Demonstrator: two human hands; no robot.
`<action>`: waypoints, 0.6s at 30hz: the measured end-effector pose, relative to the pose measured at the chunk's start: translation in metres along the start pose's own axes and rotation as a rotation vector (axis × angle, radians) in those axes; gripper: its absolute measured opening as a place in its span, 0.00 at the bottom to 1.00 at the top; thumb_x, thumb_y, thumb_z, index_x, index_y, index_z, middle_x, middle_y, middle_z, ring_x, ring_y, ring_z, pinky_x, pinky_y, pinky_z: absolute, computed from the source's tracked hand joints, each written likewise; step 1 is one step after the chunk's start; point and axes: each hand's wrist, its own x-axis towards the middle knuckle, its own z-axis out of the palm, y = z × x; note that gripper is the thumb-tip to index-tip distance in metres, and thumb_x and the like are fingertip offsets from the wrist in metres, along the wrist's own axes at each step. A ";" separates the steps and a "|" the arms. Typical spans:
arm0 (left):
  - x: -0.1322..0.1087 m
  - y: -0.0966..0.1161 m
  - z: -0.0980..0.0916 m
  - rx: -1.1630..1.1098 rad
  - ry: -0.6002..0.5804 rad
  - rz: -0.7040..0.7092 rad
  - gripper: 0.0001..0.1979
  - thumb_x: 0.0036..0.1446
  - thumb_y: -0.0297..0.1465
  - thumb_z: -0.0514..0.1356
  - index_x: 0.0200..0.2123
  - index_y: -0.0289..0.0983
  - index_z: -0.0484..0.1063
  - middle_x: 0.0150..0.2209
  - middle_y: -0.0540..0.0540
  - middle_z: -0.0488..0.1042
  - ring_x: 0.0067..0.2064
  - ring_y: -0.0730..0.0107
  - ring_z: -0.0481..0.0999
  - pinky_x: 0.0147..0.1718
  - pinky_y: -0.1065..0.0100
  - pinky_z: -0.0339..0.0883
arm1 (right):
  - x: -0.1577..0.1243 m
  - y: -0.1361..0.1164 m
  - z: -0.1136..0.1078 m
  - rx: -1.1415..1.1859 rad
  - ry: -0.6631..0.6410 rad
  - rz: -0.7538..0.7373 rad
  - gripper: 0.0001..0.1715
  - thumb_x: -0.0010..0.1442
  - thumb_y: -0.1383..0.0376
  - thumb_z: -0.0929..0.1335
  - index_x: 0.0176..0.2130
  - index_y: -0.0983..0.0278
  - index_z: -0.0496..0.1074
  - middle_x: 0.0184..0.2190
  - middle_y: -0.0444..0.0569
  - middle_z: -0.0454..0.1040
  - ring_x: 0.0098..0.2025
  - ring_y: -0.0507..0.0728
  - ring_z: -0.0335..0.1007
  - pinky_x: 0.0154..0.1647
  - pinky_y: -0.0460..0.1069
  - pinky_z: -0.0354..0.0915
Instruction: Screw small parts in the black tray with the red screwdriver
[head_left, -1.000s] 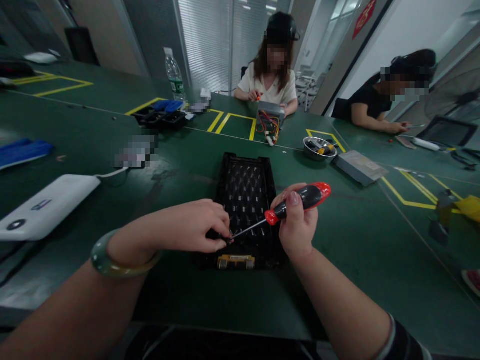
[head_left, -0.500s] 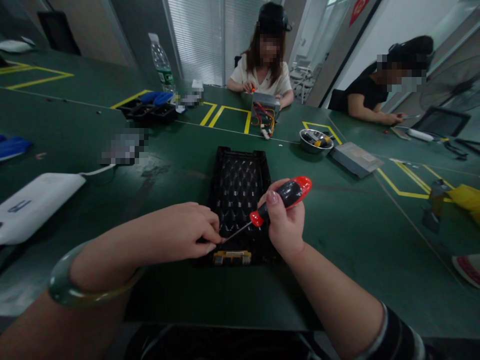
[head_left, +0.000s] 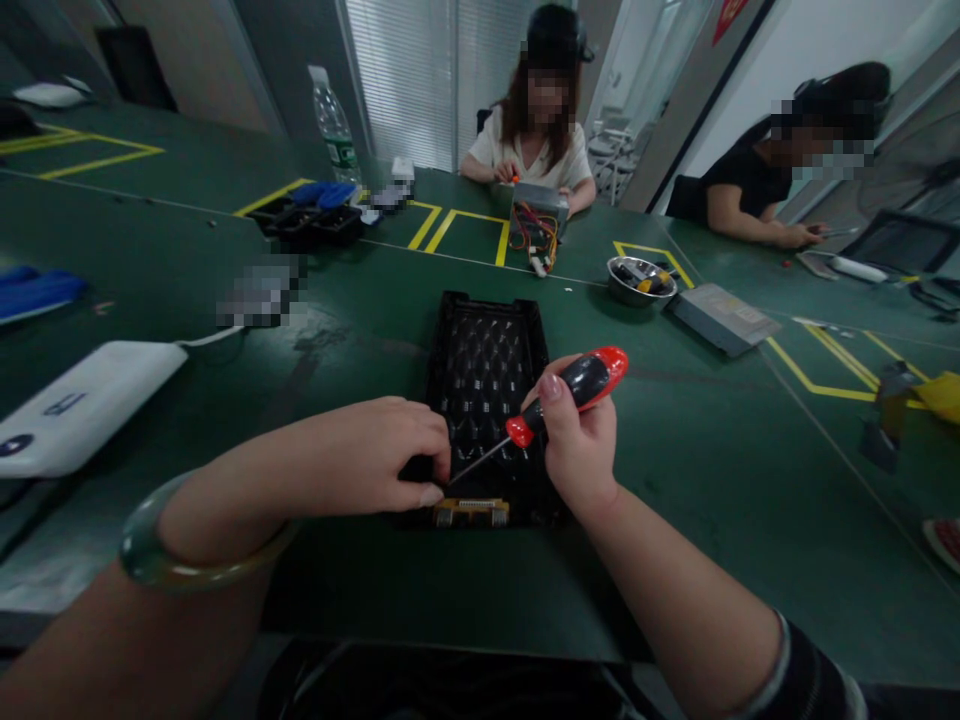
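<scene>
A red-and-black screwdriver is held in my right hand, its shaft slanting down to the left. Its tip meets the fingertips of my left hand, at the near left part of a black plastic panel with a diamond-patterned inside. The left thumb and fingers are pinched together around the tip; whether a screw is between them I cannot make out. A small yellow-orange circuit board with ports sits at the panel's near end, just right of my left thumb.
A white power bank with a cable lies at left. Beyond the panel are a black parts tray, a metal bowl of tools and a flat grey metal box. Two people sit across the table, one with a power supply unit.
The whole view has shifted slightly, so everything appears a little further right. My hands keep nearly the same pose at the panel, with the screwdriver tip still at the left fingertips.
</scene>
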 end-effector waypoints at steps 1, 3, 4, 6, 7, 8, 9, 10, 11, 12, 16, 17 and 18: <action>0.000 0.001 0.000 0.009 0.001 -0.002 0.03 0.58 0.30 0.66 0.37 0.43 0.78 0.38 0.53 0.79 0.42 0.66 0.77 0.47 0.66 0.64 | 0.000 0.000 0.000 0.007 0.009 0.004 0.13 0.64 0.55 0.71 0.33 0.60 0.69 0.25 0.40 0.71 0.25 0.51 0.65 0.27 0.48 0.62; 0.001 0.001 0.001 0.019 -0.003 0.007 0.03 0.58 0.30 0.65 0.36 0.43 0.78 0.38 0.54 0.79 0.42 0.66 0.77 0.48 0.65 0.63 | 0.001 -0.001 0.001 0.023 0.018 0.011 0.13 0.64 0.55 0.71 0.34 0.60 0.70 0.25 0.41 0.70 0.25 0.51 0.65 0.27 0.48 0.62; 0.001 0.001 0.002 0.019 -0.007 0.014 0.03 0.58 0.30 0.65 0.36 0.43 0.78 0.38 0.54 0.79 0.42 0.66 0.77 0.48 0.65 0.62 | 0.001 -0.001 0.001 0.031 0.020 0.014 0.13 0.64 0.55 0.71 0.34 0.60 0.70 0.25 0.41 0.70 0.25 0.51 0.65 0.27 0.48 0.62; 0.001 -0.001 0.004 0.010 -0.016 0.028 0.03 0.59 0.29 0.64 0.36 0.44 0.78 0.38 0.54 0.79 0.42 0.67 0.77 0.49 0.65 0.61 | 0.001 -0.003 0.002 0.033 0.018 0.017 0.13 0.64 0.55 0.71 0.34 0.60 0.70 0.25 0.41 0.70 0.25 0.51 0.65 0.27 0.48 0.62; 0.001 -0.001 0.004 0.002 -0.019 0.033 0.04 0.59 0.28 0.64 0.36 0.44 0.78 0.38 0.55 0.79 0.42 0.67 0.77 0.49 0.65 0.60 | 0.001 -0.003 0.002 0.029 0.015 0.017 0.13 0.64 0.55 0.71 0.33 0.60 0.70 0.25 0.41 0.70 0.25 0.51 0.65 0.27 0.48 0.62; 0.001 -0.002 0.005 -0.005 -0.023 0.033 0.05 0.60 0.28 0.63 0.36 0.44 0.78 0.38 0.55 0.79 0.42 0.68 0.77 0.50 0.65 0.59 | 0.002 -0.004 0.002 0.023 0.011 0.018 0.13 0.64 0.56 0.71 0.33 0.60 0.70 0.24 0.41 0.70 0.25 0.51 0.65 0.27 0.48 0.63; 0.000 -0.003 0.005 -0.012 -0.029 0.030 0.05 0.60 0.28 0.63 0.35 0.44 0.78 0.38 0.55 0.79 0.42 0.69 0.77 0.50 0.66 0.58 | 0.002 -0.004 0.002 0.018 0.008 0.019 0.13 0.64 0.56 0.71 0.33 0.60 0.69 0.24 0.40 0.70 0.25 0.51 0.65 0.27 0.48 0.63; 0.000 -0.003 0.005 -0.019 -0.036 0.022 0.05 0.60 0.27 0.63 0.35 0.45 0.78 0.38 0.56 0.79 0.42 0.69 0.77 0.50 0.65 0.57 | 0.002 -0.004 0.002 0.012 0.005 0.020 0.12 0.64 0.57 0.71 0.32 0.60 0.69 0.24 0.40 0.70 0.25 0.51 0.65 0.27 0.47 0.63; 0.000 -0.003 0.005 -0.025 -0.044 0.010 0.05 0.60 0.27 0.63 0.34 0.45 0.78 0.38 0.56 0.79 0.42 0.69 0.77 0.49 0.65 0.56 | 0.002 -0.004 0.002 0.004 0.002 0.023 0.13 0.64 0.57 0.71 0.32 0.60 0.69 0.24 0.40 0.70 0.25 0.50 0.65 0.27 0.47 0.62; 0.000 -0.003 0.005 -0.031 -0.052 -0.002 0.05 0.60 0.28 0.63 0.34 0.45 0.78 0.37 0.56 0.79 0.42 0.70 0.77 0.49 0.65 0.55 | 0.002 -0.004 0.002 -0.001 0.000 0.028 0.13 0.64 0.57 0.71 0.32 0.60 0.69 0.23 0.40 0.69 0.25 0.50 0.64 0.27 0.47 0.62; 0.001 -0.002 0.004 -0.053 -0.079 -0.055 0.05 0.59 0.29 0.65 0.32 0.45 0.78 0.36 0.58 0.79 0.43 0.71 0.77 0.48 0.64 0.52 | 0.001 -0.004 0.002 -0.015 0.004 0.065 0.13 0.63 0.57 0.72 0.31 0.61 0.69 0.24 0.40 0.68 0.25 0.50 0.64 0.28 0.47 0.63; 0.002 -0.001 0.004 -0.060 -0.083 -0.069 0.05 0.59 0.28 0.65 0.31 0.45 0.79 0.36 0.58 0.79 0.43 0.71 0.77 0.48 0.64 0.51 | 0.001 -0.004 0.003 -0.013 0.007 0.070 0.13 0.63 0.57 0.72 0.31 0.61 0.69 0.24 0.40 0.68 0.25 0.50 0.64 0.28 0.47 0.63; 0.003 -0.001 0.004 -0.067 -0.082 -0.083 0.05 0.58 0.28 0.66 0.31 0.45 0.79 0.36 0.59 0.79 0.42 0.71 0.77 0.48 0.63 0.50 | 0.001 -0.004 0.003 -0.011 0.009 0.071 0.13 0.63 0.58 0.72 0.31 0.61 0.69 0.24 0.40 0.68 0.25 0.50 0.63 0.28 0.47 0.63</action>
